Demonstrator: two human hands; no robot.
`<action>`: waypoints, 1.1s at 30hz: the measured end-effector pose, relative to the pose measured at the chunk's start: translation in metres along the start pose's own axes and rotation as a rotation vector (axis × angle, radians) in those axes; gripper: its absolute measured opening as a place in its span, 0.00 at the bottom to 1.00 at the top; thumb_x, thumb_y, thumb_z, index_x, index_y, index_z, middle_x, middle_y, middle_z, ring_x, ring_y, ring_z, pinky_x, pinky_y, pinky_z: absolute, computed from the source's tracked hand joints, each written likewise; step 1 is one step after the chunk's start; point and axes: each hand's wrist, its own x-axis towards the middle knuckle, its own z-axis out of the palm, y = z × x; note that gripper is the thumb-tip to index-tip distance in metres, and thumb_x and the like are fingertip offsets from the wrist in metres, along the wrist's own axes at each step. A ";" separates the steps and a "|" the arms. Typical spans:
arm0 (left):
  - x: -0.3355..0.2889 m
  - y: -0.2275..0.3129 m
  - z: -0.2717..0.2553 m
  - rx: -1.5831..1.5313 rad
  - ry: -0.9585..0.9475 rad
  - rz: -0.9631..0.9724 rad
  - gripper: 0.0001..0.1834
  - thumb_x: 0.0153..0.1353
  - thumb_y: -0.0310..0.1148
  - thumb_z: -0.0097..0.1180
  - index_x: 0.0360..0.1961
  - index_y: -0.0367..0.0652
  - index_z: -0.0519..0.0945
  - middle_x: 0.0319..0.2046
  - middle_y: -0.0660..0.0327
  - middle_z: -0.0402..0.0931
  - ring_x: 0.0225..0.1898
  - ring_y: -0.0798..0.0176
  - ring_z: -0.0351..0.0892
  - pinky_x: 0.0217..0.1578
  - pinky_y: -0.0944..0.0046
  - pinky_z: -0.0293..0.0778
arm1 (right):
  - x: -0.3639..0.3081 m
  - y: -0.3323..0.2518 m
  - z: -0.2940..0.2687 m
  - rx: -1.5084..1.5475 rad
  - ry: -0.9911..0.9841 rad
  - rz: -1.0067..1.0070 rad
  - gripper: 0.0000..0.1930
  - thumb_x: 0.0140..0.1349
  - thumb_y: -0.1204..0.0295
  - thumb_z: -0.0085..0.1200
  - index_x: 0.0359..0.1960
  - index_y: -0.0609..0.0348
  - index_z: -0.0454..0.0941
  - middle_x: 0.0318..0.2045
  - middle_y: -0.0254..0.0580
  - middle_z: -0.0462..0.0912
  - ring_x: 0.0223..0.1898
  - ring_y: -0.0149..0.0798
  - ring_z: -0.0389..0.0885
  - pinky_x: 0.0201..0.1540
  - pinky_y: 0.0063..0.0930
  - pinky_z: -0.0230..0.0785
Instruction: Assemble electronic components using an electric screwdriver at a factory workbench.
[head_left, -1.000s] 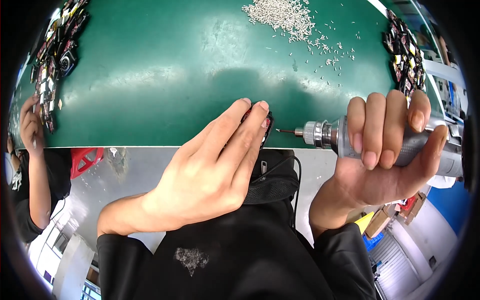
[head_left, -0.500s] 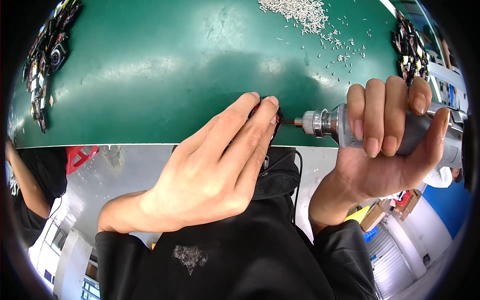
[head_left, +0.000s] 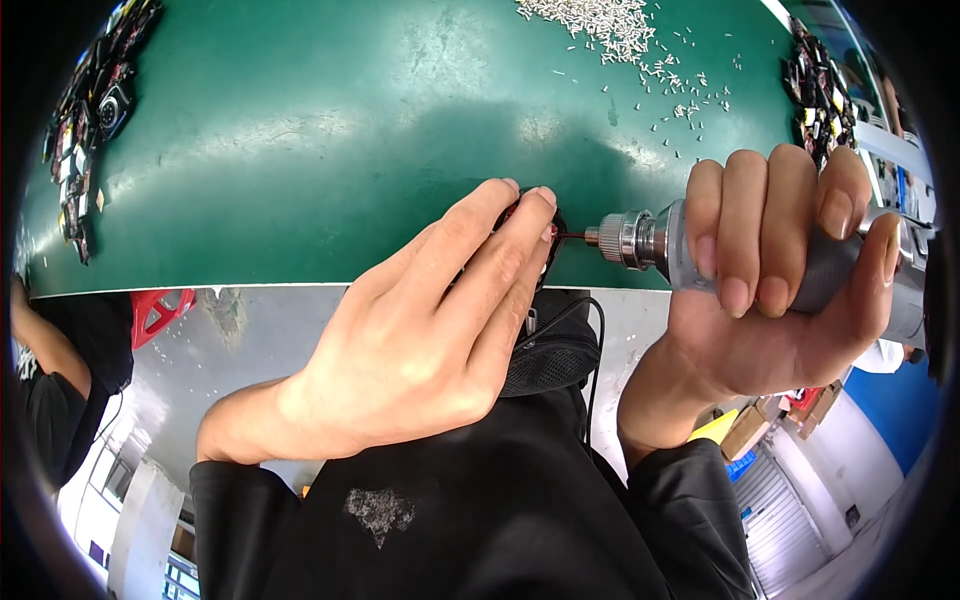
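My right hand (head_left: 775, 250) is closed round a grey electric screwdriver (head_left: 690, 245) with a silver knurled collar, held level and aimed left. Its thin bit (head_left: 577, 236) reaches the edge of a small black and red part (head_left: 556, 222) under my left hand (head_left: 430, 320). The fingers of that hand lie close together over the part and press it at the table's front edge. Most of the part is hidden, so its kind does not show.
A heap of small silver screws (head_left: 605, 28) lies at the back of the green table (head_left: 330, 190), with loose ones strewn nearer. Black assembled parts are piled at the left (head_left: 90, 130) and right (head_left: 820, 95). Another person's arm (head_left: 50, 345) shows at far left.
The screwdriver and my right hand have shifted slightly left, toward the part. My left hand keeps nearly the same place. The other person's arm at far left has moved a little.
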 end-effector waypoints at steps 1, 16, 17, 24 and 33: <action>0.000 -0.001 0.002 0.012 0.016 0.019 0.19 0.38 0.17 0.59 0.37 0.21 0.77 0.43 0.45 0.76 0.42 0.46 0.76 0.35 0.58 0.80 | 0.001 -0.001 0.001 -0.044 -0.030 0.011 0.13 0.67 0.60 0.38 0.31 0.55 0.67 0.13 0.28 0.63 0.15 0.25 0.62 0.26 0.22 0.57; 0.010 -0.007 -0.023 -0.002 -0.077 0.055 0.20 0.41 0.21 0.53 0.40 0.24 0.76 0.45 0.45 0.73 0.48 0.47 0.74 0.48 0.57 0.75 | 0.017 0.007 0.026 -0.128 -0.130 -0.030 0.09 0.62 0.70 0.45 0.26 0.57 0.60 0.10 0.28 0.59 0.10 0.25 0.54 0.17 0.22 0.53; 0.003 -0.009 -0.023 -0.013 -0.089 0.043 0.20 0.42 0.22 0.53 0.40 0.24 0.76 0.45 0.45 0.73 0.49 0.47 0.74 0.49 0.57 0.74 | 0.019 0.011 0.023 -0.064 -0.215 -0.021 0.09 0.60 0.71 0.48 0.26 0.58 0.62 0.10 0.29 0.60 0.09 0.25 0.55 0.15 0.23 0.54; -0.014 -0.033 -0.062 0.075 0.006 -0.128 0.24 0.45 0.21 0.59 0.48 0.31 0.73 0.47 0.49 0.72 0.50 0.46 0.72 0.48 0.55 0.73 | -0.014 -0.008 -0.011 0.320 -0.029 -0.250 0.07 0.64 0.69 0.45 0.33 0.57 0.63 0.09 0.28 0.61 0.08 0.24 0.58 0.16 0.20 0.59; -0.025 -0.183 -0.159 1.088 0.214 -0.637 0.20 0.58 0.25 0.50 0.54 0.38 0.70 0.56 0.47 0.66 0.57 0.43 0.63 0.58 0.48 0.58 | -0.047 0.012 -0.035 0.418 0.295 -0.159 0.06 0.64 0.70 0.43 0.32 0.56 0.62 0.10 0.26 0.56 0.09 0.22 0.53 0.16 0.19 0.54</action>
